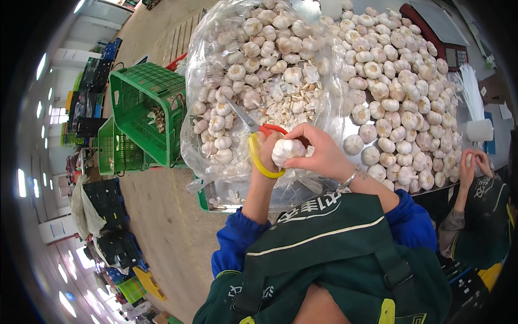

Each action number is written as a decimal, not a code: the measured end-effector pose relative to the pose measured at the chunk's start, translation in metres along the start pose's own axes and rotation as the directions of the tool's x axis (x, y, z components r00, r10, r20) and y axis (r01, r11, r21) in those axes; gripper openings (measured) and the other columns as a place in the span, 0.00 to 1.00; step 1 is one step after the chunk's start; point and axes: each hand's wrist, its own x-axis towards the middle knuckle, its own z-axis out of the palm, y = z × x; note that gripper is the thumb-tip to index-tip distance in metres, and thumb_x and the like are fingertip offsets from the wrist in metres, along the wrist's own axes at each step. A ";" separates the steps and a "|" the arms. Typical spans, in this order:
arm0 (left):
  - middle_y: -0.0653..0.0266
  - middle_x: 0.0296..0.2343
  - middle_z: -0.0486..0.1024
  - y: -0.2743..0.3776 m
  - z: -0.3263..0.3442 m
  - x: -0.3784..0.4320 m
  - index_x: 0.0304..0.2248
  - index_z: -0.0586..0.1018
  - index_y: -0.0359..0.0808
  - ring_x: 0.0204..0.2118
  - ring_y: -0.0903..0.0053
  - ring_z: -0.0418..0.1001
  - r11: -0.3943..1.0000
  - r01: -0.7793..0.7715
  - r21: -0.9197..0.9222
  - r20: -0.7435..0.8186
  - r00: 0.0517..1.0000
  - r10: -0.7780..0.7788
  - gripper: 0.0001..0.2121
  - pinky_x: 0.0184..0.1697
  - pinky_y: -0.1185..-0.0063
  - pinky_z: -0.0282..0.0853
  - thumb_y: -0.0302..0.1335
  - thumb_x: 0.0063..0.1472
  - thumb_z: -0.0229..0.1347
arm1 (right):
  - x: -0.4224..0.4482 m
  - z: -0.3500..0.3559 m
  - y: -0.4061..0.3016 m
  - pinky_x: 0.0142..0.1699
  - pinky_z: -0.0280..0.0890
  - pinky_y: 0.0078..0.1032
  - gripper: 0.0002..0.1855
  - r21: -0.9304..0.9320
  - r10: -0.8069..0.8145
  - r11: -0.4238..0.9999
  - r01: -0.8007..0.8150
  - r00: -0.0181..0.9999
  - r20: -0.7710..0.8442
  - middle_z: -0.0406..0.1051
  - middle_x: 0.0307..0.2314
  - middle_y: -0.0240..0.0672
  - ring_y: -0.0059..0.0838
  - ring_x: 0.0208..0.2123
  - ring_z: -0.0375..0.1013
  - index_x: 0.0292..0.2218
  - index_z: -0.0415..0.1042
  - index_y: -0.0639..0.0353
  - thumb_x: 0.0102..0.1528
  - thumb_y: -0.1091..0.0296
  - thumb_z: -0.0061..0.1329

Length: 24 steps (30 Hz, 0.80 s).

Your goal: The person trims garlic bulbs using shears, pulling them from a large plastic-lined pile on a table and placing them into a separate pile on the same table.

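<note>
In front of my chest, my left hand (265, 154) holds scissors with red and yellow handles, their metal blades (241, 113) pointing up and to the left. A white garlic bulb (288, 152) lies between my two hands, pinched by the thumb and fingers of my right hand (319, 152) and touching my left. Behind the hands a clear plastic bag (194, 52) lies spread, with many garlic bulbs (251, 49) on it and a heap of skins and cut stem bits (297, 99). A large pile of garlic bulbs (404, 101) covers the metal table to the right.
Green plastic crates (141, 93) stand left of the table, one holding plant scraps. At the far right are a white cylindrical container (480, 130), a bundle of white strips (471, 89) and a co-worker's hands (471, 164). A dark red scale-like device (455, 56) sits beyond the pile.
</note>
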 end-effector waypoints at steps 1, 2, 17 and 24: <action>0.63 0.27 0.73 -0.001 0.006 -0.006 0.27 0.73 0.34 0.29 0.77 0.72 0.948 0.157 -0.278 -0.013 0.986 -0.167 0.08 0.27 0.77 0.64 0.30 0.54 0.56 | -0.001 0.004 -0.001 0.42 0.66 0.19 0.25 0.096 0.047 0.994 -0.043 0.998 -0.038 0.70 0.36 0.29 0.19 0.37 0.70 0.43 0.68 0.59 0.44 0.69 0.64; 0.64 0.27 0.73 -0.007 0.014 -0.016 0.28 0.73 0.35 0.29 0.77 0.72 0.796 0.290 -0.532 0.023 0.944 -0.328 0.08 0.26 0.77 0.65 0.31 0.56 0.55 | -0.003 0.012 0.001 0.42 0.66 0.19 0.24 0.194 0.095 0.978 -0.080 0.993 -0.069 0.70 0.37 0.29 0.19 0.38 0.70 0.43 0.68 0.59 0.46 0.69 0.63; 0.73 0.23 0.67 0.019 0.029 0.003 0.37 0.70 0.40 0.18 0.89 0.63 0.238 0.564 -0.791 0.190 0.596 -0.780 0.10 0.18 0.87 0.55 0.36 0.62 0.51 | 0.016 0.041 0.041 0.33 0.63 0.14 0.17 0.319 0.327 0.921 -0.224 0.890 -0.317 0.69 0.34 0.29 0.13 0.32 0.67 0.48 0.67 0.57 0.59 0.63 0.45; 0.69 0.26 0.68 0.029 0.026 -0.010 0.37 0.66 0.41 0.20 0.83 0.67 0.102 0.449 -0.888 0.215 0.600 -0.770 0.11 0.19 0.85 0.60 0.37 0.61 0.51 | 0.005 0.047 0.042 0.36 0.66 0.24 0.18 0.564 0.464 0.760 -0.323 0.877 -0.123 0.71 0.29 0.37 0.24 0.29 0.70 0.48 0.64 0.56 0.60 0.57 0.45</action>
